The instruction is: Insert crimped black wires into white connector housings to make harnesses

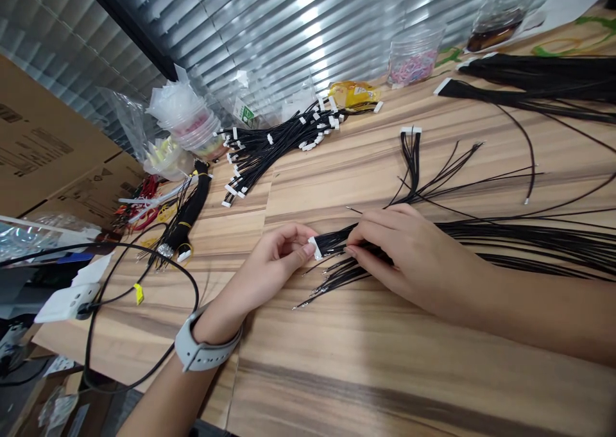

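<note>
My left hand pinches a white connector between thumb and fingers. Black wires run out of it to the right, under my right hand. The right fingers are pinched together close to the wires; what exactly lies between the fingertips is too small to make out. Just below, loose black wires with bare metal terminals fan out on the table. Beyond my right hand, a second white connector with short black wires lies flat.
A pile of black cables with white connectors lies at the back. Long black cable bundles are at the right. A tub of pink pieces stands by the blinds. A power strip and its black cord are at the left.
</note>
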The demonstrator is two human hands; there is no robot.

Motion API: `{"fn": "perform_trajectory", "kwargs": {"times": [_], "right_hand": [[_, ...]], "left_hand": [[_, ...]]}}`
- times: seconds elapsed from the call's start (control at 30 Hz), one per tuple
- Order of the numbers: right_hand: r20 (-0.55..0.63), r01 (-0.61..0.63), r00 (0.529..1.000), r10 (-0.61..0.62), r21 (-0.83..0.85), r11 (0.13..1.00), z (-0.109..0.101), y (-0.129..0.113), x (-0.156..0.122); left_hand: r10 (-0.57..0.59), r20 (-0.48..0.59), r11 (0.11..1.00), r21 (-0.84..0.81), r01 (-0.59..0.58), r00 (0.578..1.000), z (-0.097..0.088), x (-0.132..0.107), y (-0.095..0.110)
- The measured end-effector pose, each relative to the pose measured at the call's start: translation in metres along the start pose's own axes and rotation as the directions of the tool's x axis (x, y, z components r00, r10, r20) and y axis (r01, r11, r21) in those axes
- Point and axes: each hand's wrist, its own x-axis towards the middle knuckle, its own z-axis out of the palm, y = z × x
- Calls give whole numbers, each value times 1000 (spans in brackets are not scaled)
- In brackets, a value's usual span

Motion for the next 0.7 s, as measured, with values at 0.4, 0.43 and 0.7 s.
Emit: {"fn": "perform_trajectory", "kwargs": {"times": [0.4, 0.43, 0.7], "right_hand": [[24, -39, 999, 39, 0, 999, -3, -1, 1], [30, -38, 999, 38, 9, 999, -3, -1, 1], [33, 70, 997, -70, -11, 997, 2, 2, 0]], "left_hand": [[-20, -4, 1000, 16, 20, 1000, 1, -2, 2], [-18, -2, 1000, 13, 18, 1000, 1, -2, 2], [15, -21, 999, 30, -15, 1000, -1, -1, 1]]}}
